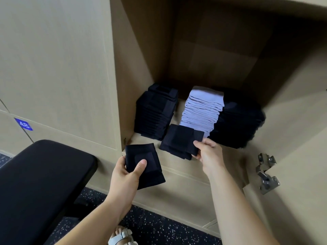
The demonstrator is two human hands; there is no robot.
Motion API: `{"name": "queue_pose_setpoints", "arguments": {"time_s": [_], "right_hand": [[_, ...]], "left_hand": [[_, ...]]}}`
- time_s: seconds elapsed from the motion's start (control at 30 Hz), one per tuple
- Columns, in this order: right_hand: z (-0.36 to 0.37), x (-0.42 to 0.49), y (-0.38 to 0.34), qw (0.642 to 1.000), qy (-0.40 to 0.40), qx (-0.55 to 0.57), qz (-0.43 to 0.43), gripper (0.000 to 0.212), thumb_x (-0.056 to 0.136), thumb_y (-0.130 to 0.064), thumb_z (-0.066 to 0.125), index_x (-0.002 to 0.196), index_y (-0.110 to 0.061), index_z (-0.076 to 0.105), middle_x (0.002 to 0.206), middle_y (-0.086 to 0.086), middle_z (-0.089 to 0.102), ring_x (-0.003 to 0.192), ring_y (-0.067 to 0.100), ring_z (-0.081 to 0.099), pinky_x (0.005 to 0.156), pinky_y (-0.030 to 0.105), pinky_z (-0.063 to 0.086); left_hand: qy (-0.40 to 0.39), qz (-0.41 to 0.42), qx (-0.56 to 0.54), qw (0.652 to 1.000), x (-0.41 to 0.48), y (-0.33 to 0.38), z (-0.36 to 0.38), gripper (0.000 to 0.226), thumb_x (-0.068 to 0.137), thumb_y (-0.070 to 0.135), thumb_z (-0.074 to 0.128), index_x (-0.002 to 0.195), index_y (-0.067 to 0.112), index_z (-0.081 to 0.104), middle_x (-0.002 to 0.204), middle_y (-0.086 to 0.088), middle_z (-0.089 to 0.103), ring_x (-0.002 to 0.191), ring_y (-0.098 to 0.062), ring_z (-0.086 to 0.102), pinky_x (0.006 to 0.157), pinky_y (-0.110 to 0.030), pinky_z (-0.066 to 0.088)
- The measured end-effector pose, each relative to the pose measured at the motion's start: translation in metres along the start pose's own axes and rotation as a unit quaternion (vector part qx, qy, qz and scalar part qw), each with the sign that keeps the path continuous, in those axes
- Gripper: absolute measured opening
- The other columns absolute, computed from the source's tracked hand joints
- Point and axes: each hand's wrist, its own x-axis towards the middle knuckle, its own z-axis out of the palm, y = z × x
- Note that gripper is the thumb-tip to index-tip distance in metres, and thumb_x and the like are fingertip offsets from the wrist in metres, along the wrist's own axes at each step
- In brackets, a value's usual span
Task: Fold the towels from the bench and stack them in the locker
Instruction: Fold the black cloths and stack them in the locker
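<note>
Left hand (126,175) grips one towel (141,152), right hand (209,152) another towel (180,140).

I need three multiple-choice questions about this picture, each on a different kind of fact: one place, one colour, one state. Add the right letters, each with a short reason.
1. Where in the locker is the light stack?
A) between the left dark stack and the right dark stack
B) left of both
C) behind both

2. What colour is the number label?
A) red
B) blue
C) green

3. What is the left hand doing?
A) lying open
B) gripping a folded dark towel
C) curled on nothing

Answers: 1 A, dark towels flank it on each side; 2 B, it is blue with white digits; 3 B, its thumb presses on the towel.
</note>
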Motion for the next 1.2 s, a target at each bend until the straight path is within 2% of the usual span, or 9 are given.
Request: {"name": "queue_pose_setpoints", "arguments": {"time_s": [0.17,0.37,0.5,0.6,0.7,0.8,0.9,1.1,1.2], "right_hand": [[0.009,0.014,0.005,0.999,0.007,-0.033,0.018,0.027,0.088,0.005,0.060,0.065,-0.009,0.055,0.067,0.006,0.061,0.059,0.018,0.056,0.042,0.019,0.047],[0.015,0.019,0.010,0.997,0.014,-0.078,0.009,0.023,0.088,0.005,0.060,0.069,-0.007,0.058,0.067,0.006,0.062,0.057,0.017,0.056,0.041,0.018,0.047],[0.014,0.022,0.019,0.988,0.017,-0.155,-0.022,0.012,0.088,-0.001,0.060,0.081,-0.007,0.066,0.073,0.004,0.066,0.064,0.019,0.059,0.053,0.022,0.048],[0.012,0.023,0.021,0.975,0.019,-0.213,-0.058,0.007,0.087,-0.009,0.064,0.082,-0.013,0.065,0.075,-0.003,0.066,0.071,0.018,0.062,0.064,0.026,0.046],[0.010,0.013,0.026,0.962,0.023,-0.259,-0.083,0.019,0.077,-0.032,0.070,0.079,-0.017,0.058,0.082,-0.001,0.060,0.068,0.017,0.058,0.065,0.030,0.046],[0.010,0.000,0.035,0.958,0.000,-0.275,-0.076,0.048,0.061,-0.050,0.070,0.104,-0.030,0.064,0.113,0.000,0.063,0.090,0.012,0.065,0.085,0.034,0.052],[0.013,-0.005,0.039,0.943,0.000,-0.326,-0.065,0.068,0.080,-0.034,0.073,0.141,-0.018,0.046,0.138,0.003,0.045,0.112,0.018,0.057,0.101,0.034,0.042],[0.017,-0.007,0.039,0.940,0.005,-0.335,-0.059,0.062,0.084,-0.026,0.070,0.140,-0.017,0.046,0.137,0.006,0.042,0.109,0.023,0.060,0.101,0.038,0.043],[0.013,-0.016,0.031,0.946,0.020,-0.316,-0.074,0.060,0.083,-0.023,0.071,0.138,-0.016,0.048,0.135,0.005,0.044,0.086,0.010,0.060,0.095,0.028,0.042]], "left_hand": [[-0.004,0.003,0.007,1.000,0.008,-0.003,-0.002,0.017,0.092,0.017,0.067,0.107,0.021,0.062,0.099,-0.003,0.074,0.091,-0.025,0.071,0.059,-0.026,0.049],[-0.008,0.006,0.006,1.000,0.012,-0.008,-0.006,0.020,0.091,0.017,0.067,0.110,0.020,0.062,0.097,0.001,0.075,0.093,-0.025,0.072,0.069,-0.032,0.054],[-0.011,0.004,0.005,1.000,0.011,-0.010,-0.007,0.022,0.090,0.016,0.068,0.111,0.020,0.062,0.097,0.003,0.076,0.095,-0.022,0.072,0.087,-0.046,0.057],[-0.014,0.004,0.005,1.000,0.010,-0.010,-0.006,0.023,0.090,0.017,0.069,0.112,0.021,0.062,0.098,0.003,0.076,0.095,-0.022,0.072,0.091,-0.049,0.056],[-0.012,0.005,0.003,1.000,0.009,-0.009,-0.005,0.022,0.090,0.016,0.069,0.111,0.021,0.063,0.097,0.004,0.076,0.095,-0.022,0.072,0.091,-0.049,0.055],[-0.009,0.008,0.004,1.000,0.009,-0.007,-0.004,0.021,0.090,0.016,0.068,0.110,0.022,0.063,0.095,0.004,0.076,0.095,-0.023,0.072,0.089,-0.047,0.056],[-0.007,0.007,0.003,1.000,0.007,-0.007,-0.004,0.020,0.091,0.015,0.068,0.109,0.023,0.063,0.094,0.004,0.076,0.094,-0.023,0.072,0.088,-0.045,0.056],[-0.002,0.001,0.001,1.000,0.000,-0.002,-0.007,0.023,0.090,0.015,0.068,0.112,0.020,0.063,0.098,0.002,0.076,0.095,-0.023,0.072,0.088,-0.047,0.056],[-0.003,0.007,0.000,1.000,-0.005,0.002,-0.007,0.023,0.090,0.017,0.068,0.112,0.022,0.062,0.099,0.002,0.076,0.095,-0.023,0.072,0.078,-0.039,0.057]]}}
